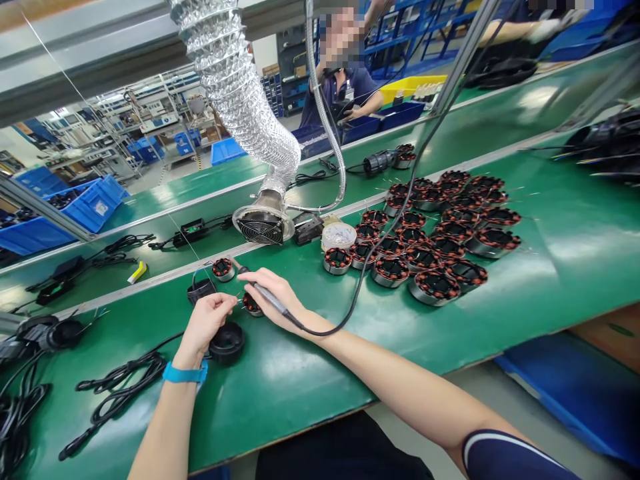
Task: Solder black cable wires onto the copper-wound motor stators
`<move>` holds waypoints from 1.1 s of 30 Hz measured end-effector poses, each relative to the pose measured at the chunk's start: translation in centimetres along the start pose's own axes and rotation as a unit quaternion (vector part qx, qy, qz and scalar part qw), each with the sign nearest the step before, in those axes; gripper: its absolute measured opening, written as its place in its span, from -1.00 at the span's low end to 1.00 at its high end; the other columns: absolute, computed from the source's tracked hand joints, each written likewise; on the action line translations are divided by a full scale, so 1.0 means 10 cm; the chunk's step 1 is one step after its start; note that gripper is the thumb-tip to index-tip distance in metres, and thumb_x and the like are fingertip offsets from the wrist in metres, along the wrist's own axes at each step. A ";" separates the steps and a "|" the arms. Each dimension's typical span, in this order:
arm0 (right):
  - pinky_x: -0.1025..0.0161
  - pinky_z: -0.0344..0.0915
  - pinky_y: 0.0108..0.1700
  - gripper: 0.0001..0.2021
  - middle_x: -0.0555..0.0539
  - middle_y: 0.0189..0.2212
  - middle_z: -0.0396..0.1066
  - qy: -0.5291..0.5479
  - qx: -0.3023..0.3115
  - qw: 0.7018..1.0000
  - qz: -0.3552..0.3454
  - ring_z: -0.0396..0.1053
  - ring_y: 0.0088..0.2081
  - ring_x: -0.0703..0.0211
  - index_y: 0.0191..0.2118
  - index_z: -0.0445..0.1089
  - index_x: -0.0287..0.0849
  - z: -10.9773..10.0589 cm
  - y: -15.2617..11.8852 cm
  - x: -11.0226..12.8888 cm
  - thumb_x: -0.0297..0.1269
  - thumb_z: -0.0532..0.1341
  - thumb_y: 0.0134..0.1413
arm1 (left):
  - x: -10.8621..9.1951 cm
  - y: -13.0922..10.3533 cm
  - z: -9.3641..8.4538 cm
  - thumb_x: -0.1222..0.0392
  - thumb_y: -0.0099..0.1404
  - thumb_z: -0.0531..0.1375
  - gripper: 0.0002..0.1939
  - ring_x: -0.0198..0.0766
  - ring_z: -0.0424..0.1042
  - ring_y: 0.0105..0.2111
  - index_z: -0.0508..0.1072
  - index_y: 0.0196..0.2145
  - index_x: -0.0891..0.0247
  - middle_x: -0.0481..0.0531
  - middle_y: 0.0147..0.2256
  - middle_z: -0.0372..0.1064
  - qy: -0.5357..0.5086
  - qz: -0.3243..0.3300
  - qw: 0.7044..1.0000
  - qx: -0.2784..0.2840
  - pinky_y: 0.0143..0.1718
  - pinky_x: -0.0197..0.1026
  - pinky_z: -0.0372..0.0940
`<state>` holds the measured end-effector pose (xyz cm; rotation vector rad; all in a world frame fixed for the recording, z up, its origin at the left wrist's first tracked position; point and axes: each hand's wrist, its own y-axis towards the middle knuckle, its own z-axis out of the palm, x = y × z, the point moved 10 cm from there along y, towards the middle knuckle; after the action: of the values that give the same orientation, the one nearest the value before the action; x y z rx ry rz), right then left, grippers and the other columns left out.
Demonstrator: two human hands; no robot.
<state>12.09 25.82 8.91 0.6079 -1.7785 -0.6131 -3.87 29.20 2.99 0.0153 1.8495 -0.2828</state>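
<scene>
My right hand [277, 297] is closed around a grey soldering iron [270, 298], its black cord trailing over my forearm. Left of it, my left hand [206, 323] pinches what looks like a thin wire beside a small stator [251, 305] with copper windings. That stator is partly hidden behind my right fingers. Another stator [223, 269] sits just beyond my hands, near the iron's front end. A black cylindrical housing [200, 289] stands behind my left hand. Close to my left wrist lies a round black part with a hollow middle [227, 343].
Many stators [393, 270] crowd the green bench [310, 373] at right, beside a round pale container [339, 236]. A fan-fronted extraction duct [263, 227] hangs ahead. Coiled black cables [120, 380] lie left. Across the bench, a person [345, 93] sits behind blue bins.
</scene>
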 end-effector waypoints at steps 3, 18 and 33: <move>0.26 0.38 -0.14 -0.83 -0.06 -0.29 0.49 0.005 -0.075 0.997 0.033 0.46 -0.25 0.18 -0.16 0.47 -0.12 -0.21 -0.03 0.00 -0.28 0.13 0.28 | -0.01 0.00 0.00 -0.15 -0.02 0.38 -0.53 -0.51 -0.01 -0.67 0.48 -0.44 0.38 -0.13 -0.59 0.20 -0.003 0.002 1.000 -0.001 -0.63 -0.34 -0.16; 0.34 0.31 -0.47 -0.82 -0.01 -0.54 0.48 0.005 -0.060 0.997 0.050 0.41 -0.54 0.24 -0.41 0.43 -0.15 -0.16 -0.07 0.06 -0.33 0.11 0.16 | -0.01 0.00 -0.01 -0.13 0.00 0.36 -0.55 -0.49 -0.01 -0.66 0.50 -0.42 0.38 -0.11 -0.59 0.21 0.004 0.004 1.000 -0.006 -0.63 -0.33 -0.15; 0.31 0.36 -0.41 -0.82 -0.01 -0.51 0.49 0.024 -0.078 0.995 0.055 0.44 -0.46 0.21 -0.40 0.44 -0.14 -0.19 -0.09 0.02 -0.34 0.12 0.16 | -0.01 -0.01 0.01 -0.13 0.00 0.36 -0.56 -0.49 -0.01 -0.66 0.49 -0.43 0.37 -0.13 -0.61 0.20 0.009 0.002 1.000 0.003 -0.63 -0.33 -0.16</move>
<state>13.92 24.84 8.95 0.4112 -1.6891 -0.6483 -3.74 29.12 3.11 0.0249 1.8660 -0.2869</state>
